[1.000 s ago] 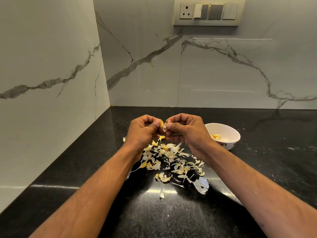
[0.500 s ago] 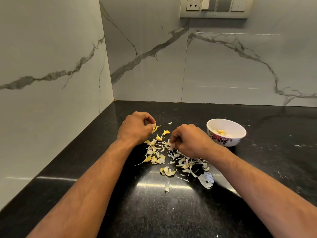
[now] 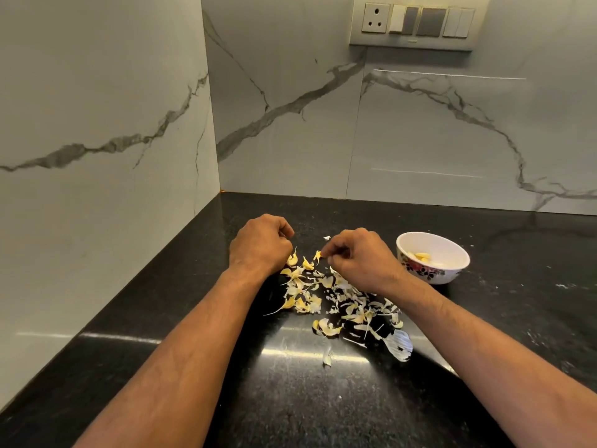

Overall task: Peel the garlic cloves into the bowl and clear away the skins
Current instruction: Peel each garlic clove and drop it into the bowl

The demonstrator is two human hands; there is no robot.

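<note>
Two bare forearms reach forward over a glossy black counter (image 3: pixel 161 318) from the near edge of the view; between them, nearer than both hands, papery white and yellow garlic skins (image 3: pixel 339 305) lie scattered in a loose heap, with one larger white scrap (image 3: pixel 400 345) and a small stray flake at the near side of the heap; the left hand (image 3: pixel 260 245) sits knuckles up at the heap's far left edge, fingers curled into a loose fist, and whether anything is inside it cannot be told; just to its right, with a small gap between, the right hand (image 3: pixel 361 261) is also curled, its fingertips pinching a small yellow garlic piece (image 3: pixel 317 254) low over the skins; whether this is a clove or a bit of skin is unclear; just right of the right hand, on the counter, stands a white bowl (image 3: pixel 452 270) with a dark floral pattern outside, holding several pale peeled cloves (image 3: pixel 420 256); beyond the hands, grey-veined marble walls meet in a corner, and a switch plate (image 3: pixel 412 22) with a socket is mounted high on the far wall.
</note>
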